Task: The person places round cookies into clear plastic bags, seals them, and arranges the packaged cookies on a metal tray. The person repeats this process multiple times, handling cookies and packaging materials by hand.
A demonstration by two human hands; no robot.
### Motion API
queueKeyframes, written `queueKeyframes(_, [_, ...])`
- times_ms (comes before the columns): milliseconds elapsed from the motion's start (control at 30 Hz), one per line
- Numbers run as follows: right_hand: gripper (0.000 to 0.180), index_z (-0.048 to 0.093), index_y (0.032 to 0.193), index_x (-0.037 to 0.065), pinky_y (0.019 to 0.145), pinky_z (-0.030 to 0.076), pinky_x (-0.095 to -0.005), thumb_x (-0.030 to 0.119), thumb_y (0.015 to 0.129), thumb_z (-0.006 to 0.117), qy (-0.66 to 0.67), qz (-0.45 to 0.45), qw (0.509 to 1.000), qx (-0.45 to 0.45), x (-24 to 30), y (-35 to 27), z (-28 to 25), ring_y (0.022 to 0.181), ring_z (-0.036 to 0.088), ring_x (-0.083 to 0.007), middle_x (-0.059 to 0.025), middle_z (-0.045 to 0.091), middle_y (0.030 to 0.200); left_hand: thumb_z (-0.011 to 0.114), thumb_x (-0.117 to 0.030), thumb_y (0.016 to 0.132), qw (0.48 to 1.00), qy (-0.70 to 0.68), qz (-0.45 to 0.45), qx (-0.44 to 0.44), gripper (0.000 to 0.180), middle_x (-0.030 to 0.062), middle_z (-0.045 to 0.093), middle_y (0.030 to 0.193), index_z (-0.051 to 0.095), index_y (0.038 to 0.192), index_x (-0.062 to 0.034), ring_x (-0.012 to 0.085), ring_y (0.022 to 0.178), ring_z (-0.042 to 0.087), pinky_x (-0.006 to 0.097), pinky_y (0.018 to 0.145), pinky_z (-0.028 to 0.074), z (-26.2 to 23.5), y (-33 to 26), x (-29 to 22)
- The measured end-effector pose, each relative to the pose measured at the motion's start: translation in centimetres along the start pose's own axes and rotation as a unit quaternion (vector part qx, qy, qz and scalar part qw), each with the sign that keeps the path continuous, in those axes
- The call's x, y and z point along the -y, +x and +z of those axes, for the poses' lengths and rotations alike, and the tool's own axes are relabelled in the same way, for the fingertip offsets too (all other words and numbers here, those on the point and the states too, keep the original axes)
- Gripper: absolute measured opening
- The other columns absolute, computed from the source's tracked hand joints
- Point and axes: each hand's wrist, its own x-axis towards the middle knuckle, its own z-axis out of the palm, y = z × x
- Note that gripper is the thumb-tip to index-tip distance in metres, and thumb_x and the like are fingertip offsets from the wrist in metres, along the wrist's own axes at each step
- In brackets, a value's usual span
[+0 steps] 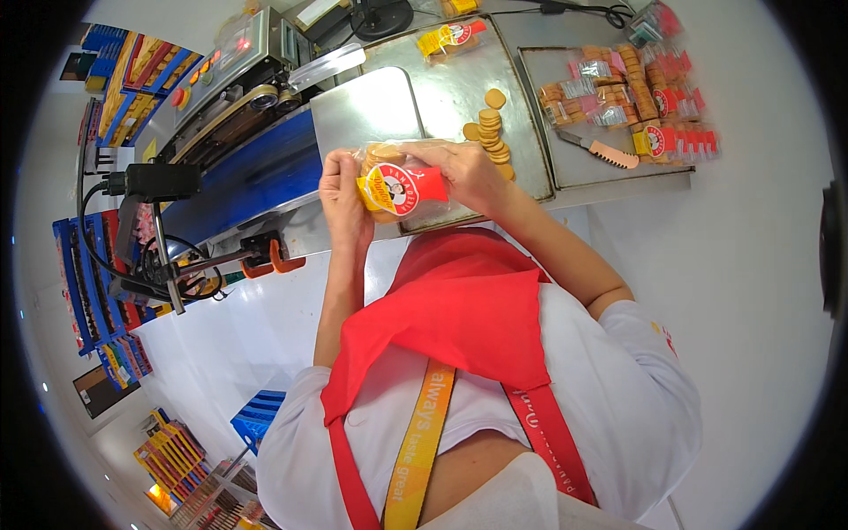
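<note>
Hands, left hand [343,190] and right hand [468,172], pinch a clear red-and-yellow-labelled biscuit packet [399,184]; sealing probably follows, blue-belted sealer [252,172] at nine o'clock.

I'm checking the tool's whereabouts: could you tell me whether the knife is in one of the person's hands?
No, the knife lies on the right-hand metal tray, while both hands hold a packet of biscuits.

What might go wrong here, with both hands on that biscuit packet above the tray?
The left hand and right hand pinch the clear biscuit packet from its sides; its biscuits might shift or crack. The loose biscuit row lies close by the right hand and may get knocked. The knife lies unguarded on the right tray.
</note>
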Motion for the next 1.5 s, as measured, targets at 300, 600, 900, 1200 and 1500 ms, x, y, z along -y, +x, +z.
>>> queueKeyframes(300, [0.043,0.057,0.111,0.0,0.06,0.051,-0.0313,0.01,0.07,0.067,-0.074,-0.047,0.994,0.066,0.0,1.5,-2.0,0.073,0.065,-0.0228,-0.0108,0.065,0.087,0.065,-0.007,0.083,0.994,0.044,-0.073,0.068,0.05,0.0071,0.057,0.108,0.039,0.125,-0.0074,0.0135,0.093,0.059,0.028,0.079,0.052,0.6,-0.9,-0.9])
queueKeyframes(600, [0.032,0.062,0.105,0.005,0.046,0.046,-0.0265,0.005,0.074,0.068,-0.053,-0.052,0.99,-0.122,-1.5,4.3,-4.4,0.053,0.057,-0.0143,-0.0051,0.058,0.069,0.063,-0.014,0.084,0.999,0.005,0.018,0.049,0.055,0.0115,0.057,0.113,0.037,0.131,-0.0057,0.0186,0.102,0.058,0.033,0.087,0.051,-0.8,0.3,-1.3])
queueKeyframes(900, [0.023,0.056,0.086,0.004,0.069,0.049,-0.0401,0.013,0.07,0.07,-0.308,-0.034,0.943,0.119,-22.8,1.4,-2.1,0.079,0.06,-0.0297,-0.0102,0.053,0.075,0.064,-0.015,0.084,0.994,-0.097,0.053,-0.001,0.052,0.0129,0.059,0.11,0.039,0.129,-0.0049,0.0197,0.098,0.06,0.032,0.087,0.051,-1.2,0.0,-2.9])
queueKeyframes(1200, [0.028,0.053,0.085,0.0,0.072,0.048,-0.042,0.008,0.064,0.07,-0.238,0.128,0.924,0.272,-23.2,2.4,-1.8,0.083,0.058,-0.0373,-0.0202,0.059,0.085,0.06,-0.021,0.087,0.997,-0.042,0.068,-0.007,0.051,0.0119,0.057,0.116,0.039,0.131,-0.0061,0.0193,0.101,0.059,0.034,0.088,0.05,-3.1,0.1,-2.4])
queueKeyframes(1500, [0.028,0.055,0.083,0.001,0.069,0.047,-0.0394,0.013,0.064,0.074,-0.167,0.175,0.94,0.242,-24.0,2.4,-2.4,0.08,0.059,-0.0354,-0.0186,0.061,0.083,0.065,-0.012,0.083,0.996,-0.078,0.053,0.001,0.049,0.0122,0.06,0.11,0.042,0.126,-0.0042,0.0192,0.098,0.061,0.031,0.085,0.051,-2.6,0.6,-2.5])
